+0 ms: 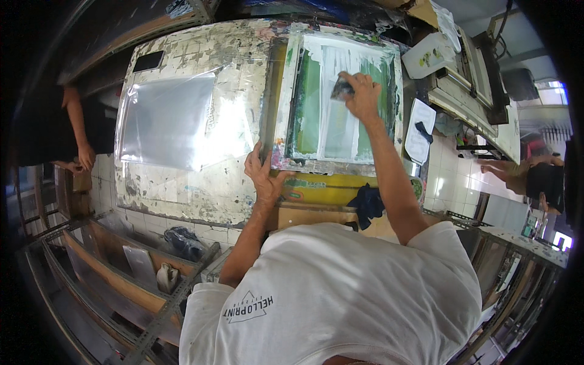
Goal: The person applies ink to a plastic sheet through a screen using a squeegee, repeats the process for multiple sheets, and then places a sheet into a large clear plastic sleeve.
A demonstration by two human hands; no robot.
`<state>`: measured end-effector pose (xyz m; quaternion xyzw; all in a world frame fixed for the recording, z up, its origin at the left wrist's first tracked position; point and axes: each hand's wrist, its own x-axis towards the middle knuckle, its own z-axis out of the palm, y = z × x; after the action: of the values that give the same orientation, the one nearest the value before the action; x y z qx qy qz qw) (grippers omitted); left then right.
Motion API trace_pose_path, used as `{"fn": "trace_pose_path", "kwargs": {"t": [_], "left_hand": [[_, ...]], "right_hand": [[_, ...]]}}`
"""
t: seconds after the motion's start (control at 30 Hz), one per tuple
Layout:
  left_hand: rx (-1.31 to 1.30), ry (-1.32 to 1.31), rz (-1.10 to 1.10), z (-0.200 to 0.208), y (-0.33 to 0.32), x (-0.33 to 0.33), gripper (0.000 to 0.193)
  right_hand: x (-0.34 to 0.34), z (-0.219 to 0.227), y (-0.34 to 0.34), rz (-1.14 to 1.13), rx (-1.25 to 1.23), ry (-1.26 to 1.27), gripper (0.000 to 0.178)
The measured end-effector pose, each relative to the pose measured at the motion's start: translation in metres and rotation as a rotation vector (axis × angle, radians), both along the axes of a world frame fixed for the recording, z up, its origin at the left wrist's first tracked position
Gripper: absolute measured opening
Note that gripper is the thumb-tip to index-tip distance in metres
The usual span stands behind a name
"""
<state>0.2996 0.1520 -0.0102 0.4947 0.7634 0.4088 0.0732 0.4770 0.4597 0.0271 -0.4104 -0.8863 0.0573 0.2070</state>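
Note:
A screen-printing frame [392,109] lies on the worn, paint-flecked table, its green mesh [309,115] streaked with white ink [347,58]. My right hand [364,97] is closed round a small dark squeegee [340,90], held over the inked upper middle of the mesh. At the frame's near left corner rests my left hand [266,181], fingers spread and thumb out to the side, touching the edge. Left of it lies a stack of clear plastic sheets [167,125].
A phone [148,61] sits at the table's far left. A white tub [429,56] stands beyond the frame's right side, near a white board [420,131]. A dark cloth [367,204] hangs at the near edge. Other people stand at far left and far right.

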Motion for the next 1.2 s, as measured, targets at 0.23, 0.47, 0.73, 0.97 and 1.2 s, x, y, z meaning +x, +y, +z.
{"fn": "trace_pose_path", "kwargs": {"t": [0.23, 0.47, 0.73, 0.97, 1.2], "left_hand": [[0.093, -0.023, -0.005, -0.01, -0.002, -0.001, 0.082], [0.018, -0.081, 0.052, -0.009, -0.004, 0.004, 0.085], [0.005, -0.085, 0.031, -0.014, -0.005, 0.003, 0.085], [0.017, -0.109, 0.071, -0.011, -0.004, 0.007, 0.086], [0.03, -0.064, 0.058, -0.014, -0.002, 0.004, 0.086]], "right_hand": [[-0.022, 0.021, 0.074, 0.066, -0.052, 0.12, 0.053], [-0.009, 0.021, 0.02, 0.146, 0.0, 0.069, 0.035], [0.036, 0.068, -0.135, 0.199, -0.18, 0.043, 0.046], [0.041, 0.101, -0.131, 0.137, -0.465, 0.276, 0.066], [0.031, 0.08, -0.121, 0.153, -0.298, -0.195, 0.084]]}}
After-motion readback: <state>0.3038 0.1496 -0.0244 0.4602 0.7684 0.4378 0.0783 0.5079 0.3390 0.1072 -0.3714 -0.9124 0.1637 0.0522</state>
